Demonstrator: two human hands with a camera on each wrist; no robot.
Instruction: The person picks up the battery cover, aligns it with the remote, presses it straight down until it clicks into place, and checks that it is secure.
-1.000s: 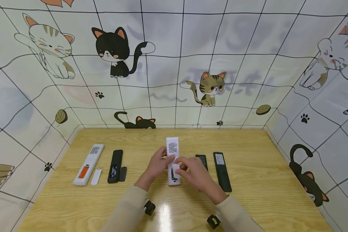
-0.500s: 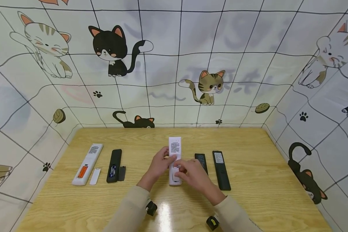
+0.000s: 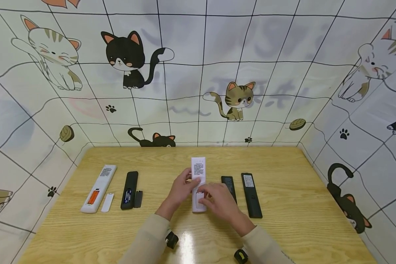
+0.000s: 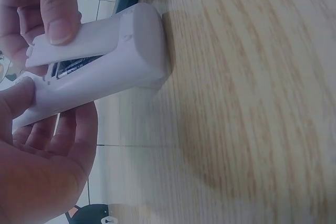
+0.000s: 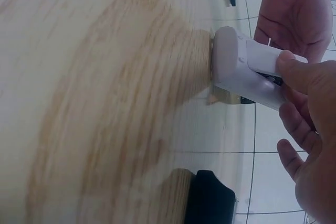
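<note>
A white remote control (image 3: 198,169) is held back side up over the middle of the table, its label toward the far end. My left hand (image 3: 179,187) grips it from the left, thumb on the back and fingers beneath. In my right hand (image 3: 220,200) is the white battery cover (image 4: 84,40), pinched between thumb and fingers. The cover's near end sits at the lower end of the remote, while its other end is tilted up. Under the raised part, batteries (image 4: 73,69) show in the compartment in the left wrist view.
On the wooden table (image 3: 283,176), a white remote (image 3: 100,187) and a black remote (image 3: 130,190) lie at left with open compartments. Their covers, white (image 3: 107,202) and black (image 3: 138,199), lie beside them. Two black remotes, one (image 3: 252,196) farther right and one (image 3: 229,185) partly hidden, lie at right.
The battery cover has come down over the compartment, which showed openly a second ago. The remote has shifted slightly right; both hands keep their hold.
</note>
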